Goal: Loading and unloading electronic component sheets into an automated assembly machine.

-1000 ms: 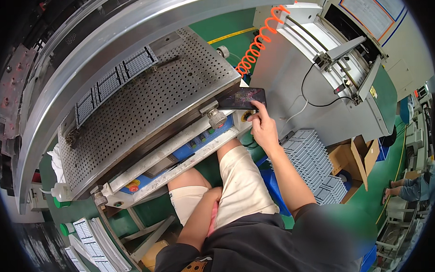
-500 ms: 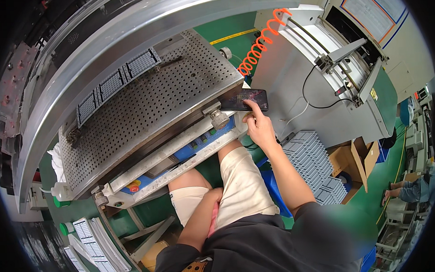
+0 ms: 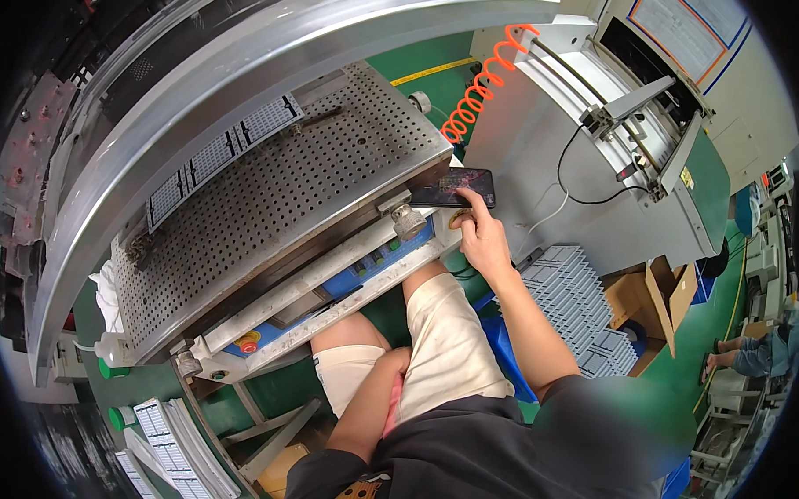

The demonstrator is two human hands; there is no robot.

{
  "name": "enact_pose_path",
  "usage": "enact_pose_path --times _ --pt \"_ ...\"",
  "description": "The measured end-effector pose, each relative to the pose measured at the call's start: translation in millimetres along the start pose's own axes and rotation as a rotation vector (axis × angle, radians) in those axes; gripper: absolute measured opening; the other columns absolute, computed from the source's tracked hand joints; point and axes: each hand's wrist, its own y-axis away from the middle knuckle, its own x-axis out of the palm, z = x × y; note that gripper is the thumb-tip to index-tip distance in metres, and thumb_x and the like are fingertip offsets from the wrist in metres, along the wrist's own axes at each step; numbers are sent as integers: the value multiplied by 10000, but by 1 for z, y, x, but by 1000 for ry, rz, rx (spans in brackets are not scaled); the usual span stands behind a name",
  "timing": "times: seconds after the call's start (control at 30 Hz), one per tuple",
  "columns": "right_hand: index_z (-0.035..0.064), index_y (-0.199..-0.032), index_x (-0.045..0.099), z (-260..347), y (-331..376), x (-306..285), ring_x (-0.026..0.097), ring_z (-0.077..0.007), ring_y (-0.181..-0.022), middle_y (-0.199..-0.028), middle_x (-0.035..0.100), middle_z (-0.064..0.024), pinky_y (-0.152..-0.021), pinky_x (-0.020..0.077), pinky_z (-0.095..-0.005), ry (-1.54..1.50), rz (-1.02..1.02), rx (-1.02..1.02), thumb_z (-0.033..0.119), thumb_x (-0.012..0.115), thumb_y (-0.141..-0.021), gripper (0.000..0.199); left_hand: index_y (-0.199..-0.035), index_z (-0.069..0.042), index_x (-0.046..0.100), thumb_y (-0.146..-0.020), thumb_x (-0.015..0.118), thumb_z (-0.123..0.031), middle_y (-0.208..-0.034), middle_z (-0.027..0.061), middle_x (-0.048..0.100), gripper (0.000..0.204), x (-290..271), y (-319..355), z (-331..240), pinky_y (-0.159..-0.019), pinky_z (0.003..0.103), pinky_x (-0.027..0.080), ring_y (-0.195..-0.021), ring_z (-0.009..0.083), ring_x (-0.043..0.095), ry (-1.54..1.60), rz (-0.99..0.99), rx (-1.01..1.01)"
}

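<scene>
Tap the phone (image 3: 453,189) lightly with your right hand (image 3: 480,238), index finger extended; left hand stays hidden between your thighs, state indeterminable.

Perforated metal bed (image 3: 309,191) is carrying white gridded panels (image 3: 220,155) along its far edge, with a dark phone (image 3: 453,188) sitting at its right corner.
</scene>
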Motion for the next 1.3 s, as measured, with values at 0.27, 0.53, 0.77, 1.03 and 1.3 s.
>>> enact_pose_path --times 0.27,0.53,0.77,1.03,1.3 --pt "112 -1343 487 10 8 0 591 -141 -559 -802 665 -80 -572 497 -288 -64 125 -28 35 428 -907 447 -1105 -36 707 -790 741 -356 -1075 143 715 450 -5 37 -29 -741 370 531 -875 210 673 -45 -42 93" --pt "85 -1189 624 -28 84 36 662 -235 -712 -829 674 -109 -687 521 -329 -113 434 -135 93 535 -918 286 -1066 -18 715 -799 726 -338 -1049 150 718 417 -6 32 -28 -729 380 533 -851 212 670 -129 -33 65" --pt "95 -1015 674 -48 127 80 671 -302 -779 -892 700 -115 -706 535 -391 129 498 -322 213 576 -912 185 -1063 -1 702 -812 690 -276 -1027 149 713 373 -6 14 14 -701 404 532 -802 237 665 -265 -81 169" --pt "91 -937 682 -53 124 84 661 -311 -727 -815 689 -108 -650 527 -411 164 455 -262 244 611 -891 175 -1067 -5 702 -811 691 -273 -1033 146 713 371 -14 27 -4 -710 400 530 -811 234 663 -252 -55 153" --pt "82 -922 682 -46 124 83 665 -326 -789 -872 700 -123 -716 531 -430 191 499 -211 264 574 -903 212 -1070 -9 703 -809 692 -271 -1039 144 712 370 -16 32 -9 -719 396 529 -819 231 661 -222 -38 140"
